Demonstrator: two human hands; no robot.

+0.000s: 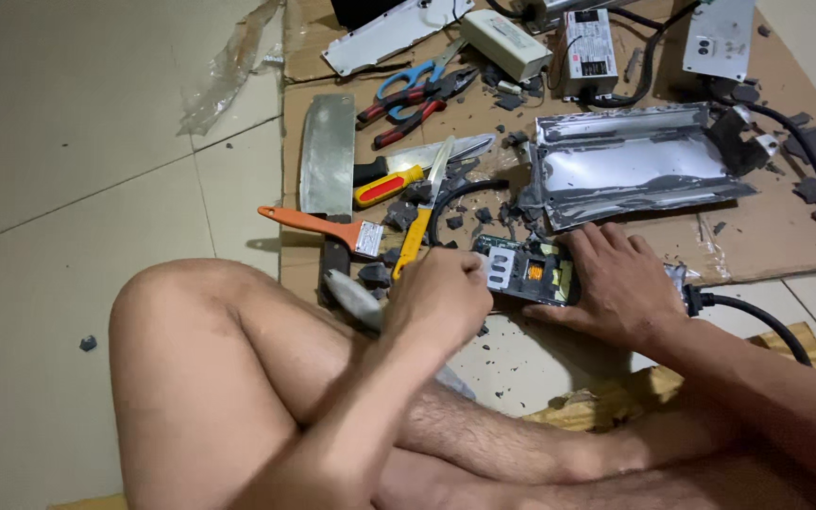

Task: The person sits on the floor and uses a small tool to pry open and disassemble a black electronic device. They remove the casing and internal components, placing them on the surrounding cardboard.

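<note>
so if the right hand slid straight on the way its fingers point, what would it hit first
Probably the crumpled silver metal casing. The right hand rests on the green circuit board with its fingers pointing up and slightly left across the cardboard, and only small dark fragments lie between; depth is unclear.

Circuit board [528,270] = landmark, lies at cardboard sheet [767,247] edge. R hand [616,283] flat on board's right side, pinning it. L hand [441,300] fisted just left of board, gripping tool w/ grey end [353,298]. Yellow-handled knife [424,210] just left of board, tilted. Opened metal casing [630,162] just behind board. Orange-handled brush [318,226], cleaver [327,156] further left. Scissors [415,79], pliers [413,106] well behind. Black cable [757,316] to right.
</note>
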